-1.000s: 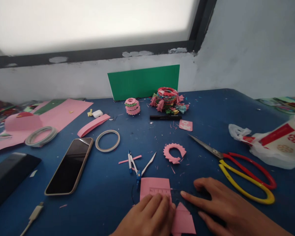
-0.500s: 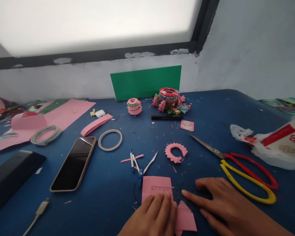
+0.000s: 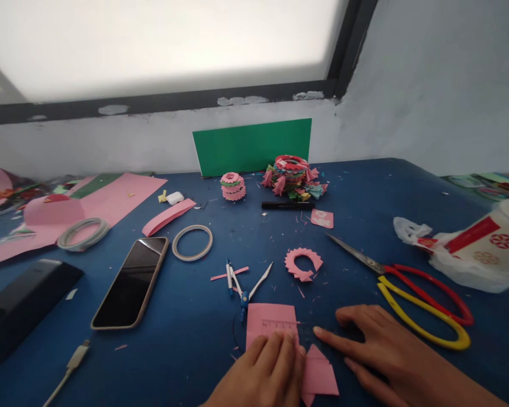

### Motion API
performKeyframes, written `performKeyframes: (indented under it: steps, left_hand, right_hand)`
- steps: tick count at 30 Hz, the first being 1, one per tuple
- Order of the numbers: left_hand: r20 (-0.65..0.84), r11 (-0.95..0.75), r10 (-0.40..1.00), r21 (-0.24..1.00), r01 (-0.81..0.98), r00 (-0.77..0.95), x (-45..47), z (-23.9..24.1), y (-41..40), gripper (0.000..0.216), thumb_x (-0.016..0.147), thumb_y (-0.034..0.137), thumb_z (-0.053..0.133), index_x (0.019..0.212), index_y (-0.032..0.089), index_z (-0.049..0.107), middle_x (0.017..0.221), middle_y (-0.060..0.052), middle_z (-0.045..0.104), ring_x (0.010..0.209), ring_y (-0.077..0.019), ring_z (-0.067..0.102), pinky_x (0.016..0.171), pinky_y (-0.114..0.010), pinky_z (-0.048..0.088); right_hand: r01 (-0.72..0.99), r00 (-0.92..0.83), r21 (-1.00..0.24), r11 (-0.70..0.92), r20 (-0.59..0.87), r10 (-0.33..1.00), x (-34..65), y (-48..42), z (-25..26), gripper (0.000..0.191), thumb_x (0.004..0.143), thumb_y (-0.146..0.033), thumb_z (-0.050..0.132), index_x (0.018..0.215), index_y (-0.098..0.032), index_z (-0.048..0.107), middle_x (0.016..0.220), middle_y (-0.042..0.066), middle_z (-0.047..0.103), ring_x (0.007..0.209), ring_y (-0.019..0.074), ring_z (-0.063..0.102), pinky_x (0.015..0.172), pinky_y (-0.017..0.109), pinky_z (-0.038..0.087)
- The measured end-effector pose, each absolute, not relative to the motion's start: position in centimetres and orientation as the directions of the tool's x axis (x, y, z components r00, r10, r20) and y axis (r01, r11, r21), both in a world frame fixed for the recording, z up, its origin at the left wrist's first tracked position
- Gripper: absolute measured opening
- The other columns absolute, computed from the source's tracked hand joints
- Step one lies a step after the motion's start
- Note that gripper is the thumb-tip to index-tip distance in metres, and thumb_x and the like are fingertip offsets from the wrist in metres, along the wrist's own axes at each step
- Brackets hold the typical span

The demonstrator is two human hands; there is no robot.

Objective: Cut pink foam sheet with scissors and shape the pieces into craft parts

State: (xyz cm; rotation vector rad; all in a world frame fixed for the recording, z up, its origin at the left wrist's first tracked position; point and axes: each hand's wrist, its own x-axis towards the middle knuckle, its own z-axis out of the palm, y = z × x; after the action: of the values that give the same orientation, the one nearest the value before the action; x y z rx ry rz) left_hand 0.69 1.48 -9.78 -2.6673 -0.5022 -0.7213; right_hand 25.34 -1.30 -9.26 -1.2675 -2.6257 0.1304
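My left hand lies over a pink paper piece and a clear ruler, its fingers side by side and pressing down. The ruler's marked edge crosses the paper just beyond my fingertips. On the right, my right hand rests open, with the index fingertip at the ruler's right end. Between the hands lies a folded pink paper piece, partly under my left hand. A blue and white compass stands open beyond the paper. A curved pink folded-paper ring, not closed, lies farther back.
Red-and-yellow-handled scissors lie right, near a cup in plastic. Left are a phone, tape rolls, a black box-shaped object and a cable. Folded-paper pieces and a black pen sit behind.
The camera view has shifted slightly. Both hands, the ruler and the paper keep nearly the same places.
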Motion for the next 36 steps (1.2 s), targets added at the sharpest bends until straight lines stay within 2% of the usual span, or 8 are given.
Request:
performKeyframes:
  steps: [10, 25, 36]
  left_hand:
    - [0.54, -0.879, 0.259, -0.212, 0.427, 0.801, 0.52, -9.97, 1.45, 0.036, 0.09, 0.007, 0.027, 0.1, 0.01, 0.062, 0.092, -0.006, 0.068, 0.085, -0.0167, 0.063, 0.074, -0.027, 0.047]
    - [0.532, -0.882, 0.259, -0.21, 0.422, 0.806, 0.43, -9.79, 1.33, 0.038, 0.09, 0.006, 0.027, 0.1, 0.009, 0.063, 0.092, -0.006, 0.069, 0.083, -0.0171, 0.064, 0.072, -0.027, 0.048]
    - [0.52, -0.873, 0.266, -0.227, 0.431, 0.812, 0.36, -9.83, 1.29, 0.038, 0.091, 0.005, 0.027, 0.101, 0.011, 0.063, 0.093, -0.005, 0.069, 0.086, -0.0166, 0.063, 0.075, -0.027, 0.047]
  right_hand:
    - [0.759, -0.619, -0.153, 0.633, 0.134, 0.774, 25.49, -1.19, -9.78, 0.055, 0.084, -0.019, 0.048, 0.135, -0.033, 0.035, 0.109, 0.009, 0.054, 0.094, 0.0204, 0.055, 0.076, 0.036, 0.047]
    - [0.758, -0.592, -0.223, 0.613, 0.16, 0.79, 25.45, -1.17, -9.71, 0.052, 0.083, -0.019, 0.05, 0.132, -0.034, 0.041, 0.108, 0.008, 0.056, 0.095, 0.0213, 0.055, 0.079, 0.036, 0.046]
    - [0.749, -0.618, -0.203, 0.631, 0.129, 0.776, 25.6, -1.14, -9.54, 0.055, 0.084, -0.017, 0.05, 0.135, -0.033, 0.036, 0.11, 0.009, 0.055, 0.099, 0.0213, 0.054, 0.081, 0.036, 0.045]
